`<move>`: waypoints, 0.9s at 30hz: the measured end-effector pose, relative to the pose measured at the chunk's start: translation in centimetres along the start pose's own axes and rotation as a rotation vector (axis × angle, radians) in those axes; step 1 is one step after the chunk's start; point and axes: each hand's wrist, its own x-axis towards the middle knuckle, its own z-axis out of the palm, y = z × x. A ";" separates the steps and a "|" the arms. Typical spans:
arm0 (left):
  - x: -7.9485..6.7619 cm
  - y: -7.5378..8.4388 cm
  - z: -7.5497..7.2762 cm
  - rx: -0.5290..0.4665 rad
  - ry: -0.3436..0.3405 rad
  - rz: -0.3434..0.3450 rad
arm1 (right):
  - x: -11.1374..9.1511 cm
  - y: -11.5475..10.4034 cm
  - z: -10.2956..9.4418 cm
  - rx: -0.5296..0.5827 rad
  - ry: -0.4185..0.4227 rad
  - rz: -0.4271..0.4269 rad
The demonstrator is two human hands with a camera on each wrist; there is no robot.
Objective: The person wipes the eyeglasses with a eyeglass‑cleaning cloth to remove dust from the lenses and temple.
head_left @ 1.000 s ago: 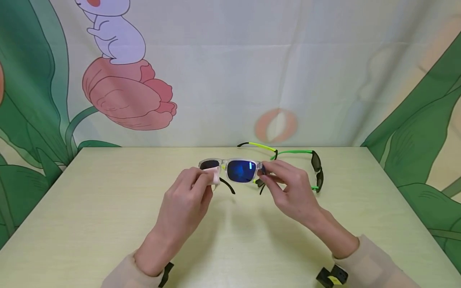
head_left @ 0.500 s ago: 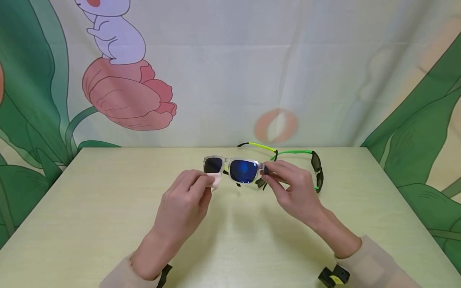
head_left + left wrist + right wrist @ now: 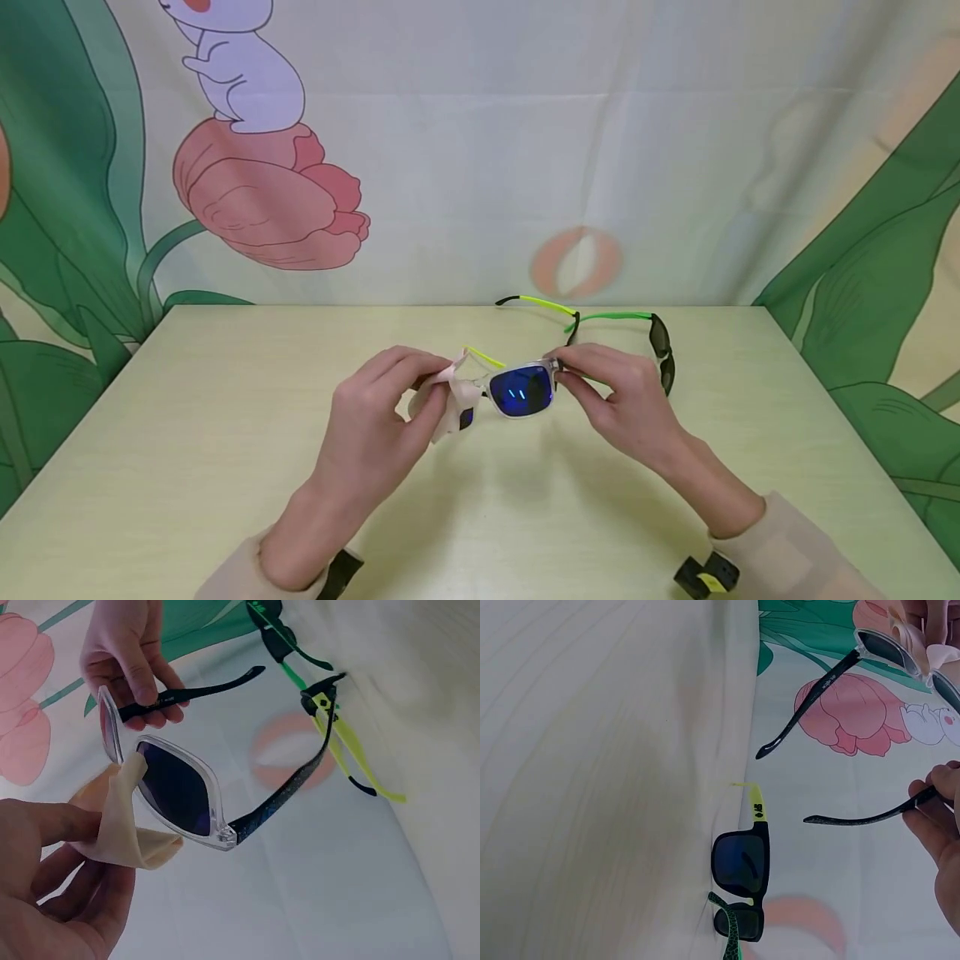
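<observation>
In the head view, my right hand (image 3: 626, 404) pinches one hinge end of a pair of clear-framed sunglasses (image 3: 521, 392) with blue mirrored lenses, held above the table. My left hand (image 3: 382, 408) pinches a pale pink cloth (image 3: 459, 398), which wraps over the other lens and hides most of it. The left wrist view shows the cloth (image 3: 124, 825) folded around the edge of the dark lens (image 3: 180, 791), thumb and fingers gripping it. Both black temples are unfolded; the right wrist view shows my right hand (image 3: 941, 825) holding one temple (image 3: 870, 819) near its hinge.
Behind the hands, black sunglasses with yellow temples (image 3: 740, 862) lie on the pale wooden table (image 3: 225, 400). Sunglasses with green temples (image 3: 660, 340) overlap them on the right. A printed cloth backdrop (image 3: 465, 167) rises at the table's far edge.
The clear sunglasses have come lower and nearer, tilting slightly. The cloth, earlier bunched at the left lens's lower edge, now spreads over that lens. The other sunglasses stay put.
</observation>
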 end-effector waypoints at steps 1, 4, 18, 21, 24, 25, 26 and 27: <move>0.0 0.1 -0.1 -0.013 -0.013 -0.012 | 0.0 0.0 0.0 0.002 0.000 -0.008; 0.1 0.2 -0.2 -0.036 -0.063 -0.049 | 0.0 0.1 -0.1 0.018 -0.001 -0.035; -0.1 0.2 0.0 -0.027 -0.292 -0.096 | 0.0 0.1 -0.3 0.070 -0.021 -0.130; -0.2 0.1 0.0 -0.034 -0.333 -0.099 | 0.0 0.1 -0.3 0.074 -0.027 -0.129; -0.3 0.1 0.1 -0.047 -0.365 -0.110 | 0.0 0.0 -0.4 0.073 -0.041 -0.120; -0.3 0.1 0.1 -0.055 -0.372 -0.112 | 0.0 0.0 -0.4 0.072 -0.046 -0.116; -0.3 0.1 0.2 -0.061 -0.378 -0.113 | 0.0 0.0 -0.4 0.071 -0.050 -0.110; -0.4 0.1 0.2 -0.067 -0.383 -0.115 | 0.0 -0.1 -0.4 0.070 -0.054 -0.104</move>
